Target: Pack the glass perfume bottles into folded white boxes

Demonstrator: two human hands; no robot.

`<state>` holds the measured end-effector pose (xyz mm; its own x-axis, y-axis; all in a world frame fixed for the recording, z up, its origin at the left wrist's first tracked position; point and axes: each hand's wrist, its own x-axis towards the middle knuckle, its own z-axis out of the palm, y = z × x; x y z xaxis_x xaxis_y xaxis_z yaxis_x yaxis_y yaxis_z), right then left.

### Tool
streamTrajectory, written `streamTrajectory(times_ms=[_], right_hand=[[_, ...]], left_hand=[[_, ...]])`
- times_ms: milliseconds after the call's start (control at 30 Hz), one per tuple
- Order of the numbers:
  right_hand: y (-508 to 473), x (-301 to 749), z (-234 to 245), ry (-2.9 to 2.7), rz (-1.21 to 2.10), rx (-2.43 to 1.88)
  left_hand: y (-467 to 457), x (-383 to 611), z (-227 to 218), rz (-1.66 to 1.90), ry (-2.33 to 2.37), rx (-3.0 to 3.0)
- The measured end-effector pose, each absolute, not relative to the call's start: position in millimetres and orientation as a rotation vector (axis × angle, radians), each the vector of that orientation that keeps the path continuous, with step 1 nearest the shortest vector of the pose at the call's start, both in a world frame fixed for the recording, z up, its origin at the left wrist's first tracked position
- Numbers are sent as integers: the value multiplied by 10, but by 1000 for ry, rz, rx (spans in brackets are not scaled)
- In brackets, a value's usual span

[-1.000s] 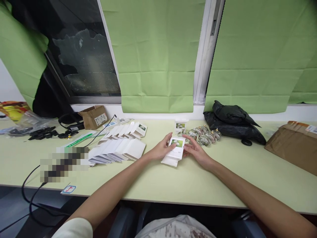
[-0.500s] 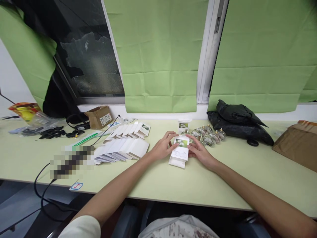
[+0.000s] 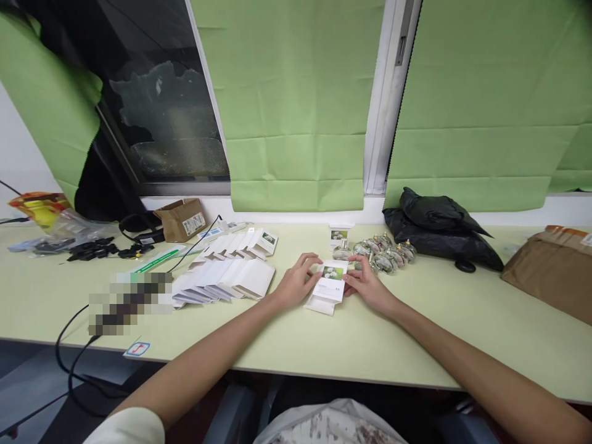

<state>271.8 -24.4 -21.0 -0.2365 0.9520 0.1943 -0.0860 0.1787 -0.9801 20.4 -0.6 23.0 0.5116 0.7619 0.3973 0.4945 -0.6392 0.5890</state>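
A flat white carton (image 3: 327,287) with a green flower picture lies on the pale green table (image 3: 324,345), held at both sides. My left hand (image 3: 296,283) grips its left edge with curled fingers. My right hand (image 3: 367,285) pinches its right edge. Just behind them lie a cluster of several small glass bottles (image 3: 383,256) and one upright white box (image 3: 337,236) with the same picture. A fanned row of flat white cartons (image 3: 226,277) lies to the left of my left hand.
A black plastic bag (image 3: 435,231) sits at the back right, a brown parcel (image 3: 550,268) at the far right. A small cardboard box (image 3: 181,219), black cables (image 3: 92,250) and coloured packets (image 3: 37,209) lie at the back left. Green curtains hang behind.
Both hands have closed in on the flat carton: the fingers went from lying over its top to gripping its edges. The view shifted slightly.
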Motion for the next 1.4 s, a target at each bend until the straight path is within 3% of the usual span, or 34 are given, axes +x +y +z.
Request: streamTrajectory(times_ms=[1100,1400], right_hand=[[-275,2762,-97,-1384,1377,-984],[-224,2754,-233,-1493,1144,-1070]], left_hand=[[-86,190,113,759,808,2194],[-111,127,195,762,682,2273]])
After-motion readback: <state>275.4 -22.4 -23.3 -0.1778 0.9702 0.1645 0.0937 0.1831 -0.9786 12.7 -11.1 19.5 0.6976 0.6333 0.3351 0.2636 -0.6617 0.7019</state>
